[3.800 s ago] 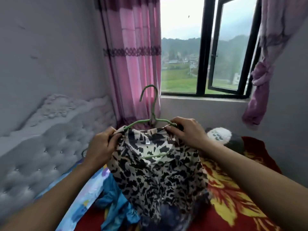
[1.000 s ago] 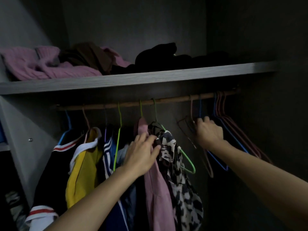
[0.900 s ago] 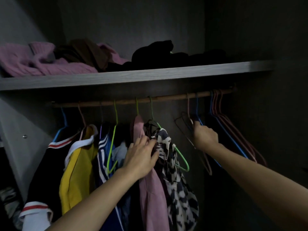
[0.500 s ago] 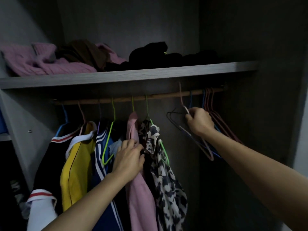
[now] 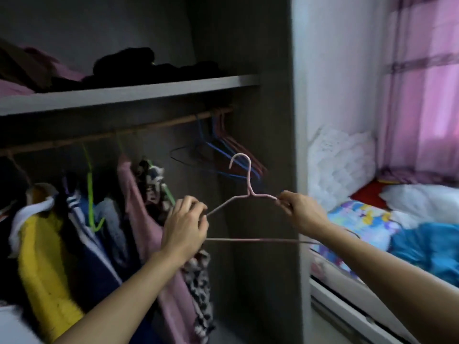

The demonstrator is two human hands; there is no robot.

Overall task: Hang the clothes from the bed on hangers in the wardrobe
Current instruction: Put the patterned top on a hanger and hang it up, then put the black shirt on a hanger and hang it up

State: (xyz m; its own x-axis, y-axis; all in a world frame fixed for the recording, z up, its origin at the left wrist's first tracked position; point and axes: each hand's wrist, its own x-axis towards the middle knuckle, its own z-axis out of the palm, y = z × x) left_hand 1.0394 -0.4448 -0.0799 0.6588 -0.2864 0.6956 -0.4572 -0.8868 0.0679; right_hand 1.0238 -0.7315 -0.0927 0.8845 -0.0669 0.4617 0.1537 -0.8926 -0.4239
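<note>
Pink striped curtain [image 5: 422, 95], pale wall [image 5: 335, 58] beside it

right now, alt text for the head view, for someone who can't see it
The left hand and right hand hold an empty pink hanger by its shoulders before an open wardrobe. Clothes hang on the rail behind; a bed with a blue garment lies to the right.
</note>
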